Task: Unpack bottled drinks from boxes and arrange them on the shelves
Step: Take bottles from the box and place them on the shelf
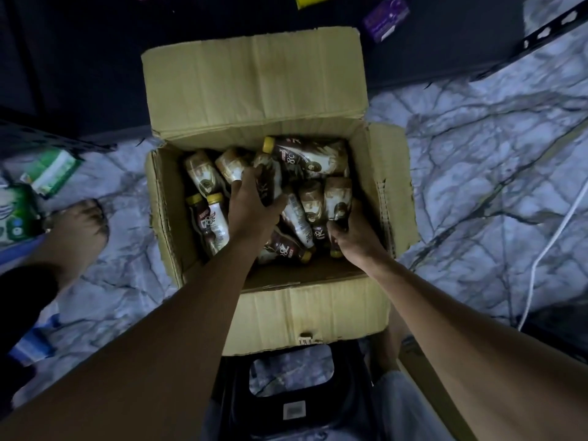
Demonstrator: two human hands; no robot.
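Left grip (251, 206) holds dark bottle (271, 181); right grip (353, 237), tan bottle (338, 198), inside box (318, 302).

The floor (477, 173) is white with dark lines like marble. An open cardboard box (318, 308) sits on it in the middle, with green packs (52, 170) to the left and a white cord (538, 261) to the right.

Dim, bluish light. The marbled grey-white floor (477, 173) on the right is brightest; the far strip at top falls nearly black. Inside the brown cardboard box (254, 90), the brown-and-white plastic bottles (305, 154) lie in shadow, their labels soft. Wide-angle stretch swells the near edges; the green packets (51, 168) at left are blurred.
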